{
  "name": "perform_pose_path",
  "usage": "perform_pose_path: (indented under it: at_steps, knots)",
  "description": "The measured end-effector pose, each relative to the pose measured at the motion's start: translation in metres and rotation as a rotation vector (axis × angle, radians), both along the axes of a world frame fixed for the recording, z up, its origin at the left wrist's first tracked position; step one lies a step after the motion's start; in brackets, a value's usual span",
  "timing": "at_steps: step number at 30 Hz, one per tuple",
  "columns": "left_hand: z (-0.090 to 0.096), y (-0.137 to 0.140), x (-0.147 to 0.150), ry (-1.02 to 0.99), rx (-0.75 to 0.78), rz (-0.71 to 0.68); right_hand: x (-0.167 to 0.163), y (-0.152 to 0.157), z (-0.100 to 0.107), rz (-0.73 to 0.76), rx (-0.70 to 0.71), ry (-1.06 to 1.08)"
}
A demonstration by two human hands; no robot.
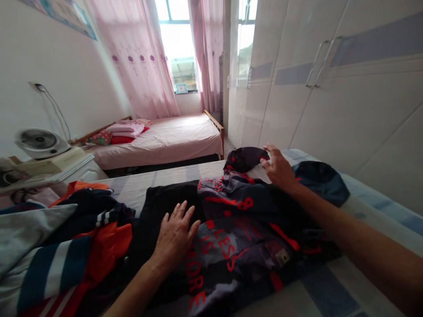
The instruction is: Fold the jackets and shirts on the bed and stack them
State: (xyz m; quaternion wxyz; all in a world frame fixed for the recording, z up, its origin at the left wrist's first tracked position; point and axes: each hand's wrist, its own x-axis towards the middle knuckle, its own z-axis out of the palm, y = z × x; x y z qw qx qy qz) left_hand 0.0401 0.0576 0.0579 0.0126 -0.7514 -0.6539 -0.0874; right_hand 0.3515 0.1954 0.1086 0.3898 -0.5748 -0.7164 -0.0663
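A dark garment (244, 246) with red lettering, including "LESS IS MORE", lies spread on the bed in front of me. My left hand (176, 231) rests flat on its black left part, fingers spread. At the garment's far edge, my right hand (279, 169) is over a dark sleeve-like part (246, 159). Its fingers are bent and apart, with the tips at the cloth; I see nothing gripped between them. Another dark blue end of cloth (320, 180) sticks out to the right, partly behind my right forearm.
A heap of clothes (49, 259) in grey, orange and navy lies at the left. Beyond is a second bed (178, 136) with pink bedding. A fan (41, 141) stands on a cabinet at the left; a white wardrobe (297, 110) lines the right side.
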Motion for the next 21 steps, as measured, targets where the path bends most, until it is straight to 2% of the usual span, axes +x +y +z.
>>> perform_pose_path:
  at_steps: [2,4,5,7,10,12,15,18,21]
  knots:
    - [0.006,-0.016,-0.002,0.023,0.071,-0.102,0.002,-0.037,-0.011,0.177,0.041,-0.156]
    - [0.006,-0.034,-0.005,0.038,0.113,-0.209,0.011,-0.067,-0.021,0.275,0.028,-0.279]
    - [0.003,-0.042,-0.007,0.05,0.125,-0.253,0.018,-0.076,-0.024,0.274,0.001,-0.305]
    - [-0.008,-0.056,-0.011,0.095,0.148,-0.315,0.036,-0.079,-0.026,0.175,-0.114,-0.279]
    - [-0.028,-0.066,-0.016,0.187,0.213,-0.364,0.056,-0.056,-0.02,0.03,-0.316,-0.208]
    - [-0.037,-0.067,-0.016,0.247,0.267,-0.382,0.056,-0.034,-0.012,0.055,-0.445,-0.244]
    - [-0.039,-0.065,-0.016,0.325,0.337,-0.409,0.035,-0.001,-0.005,0.114,-0.61,-0.312]
    - [-0.038,-0.064,-0.017,0.385,0.399,-0.44,0.005,0.025,-0.007,0.116,-0.717,-0.318]
    - [-0.041,-0.059,-0.022,0.422,0.463,-0.489,-0.013,0.044,-0.012,0.152,-0.715,-0.305]
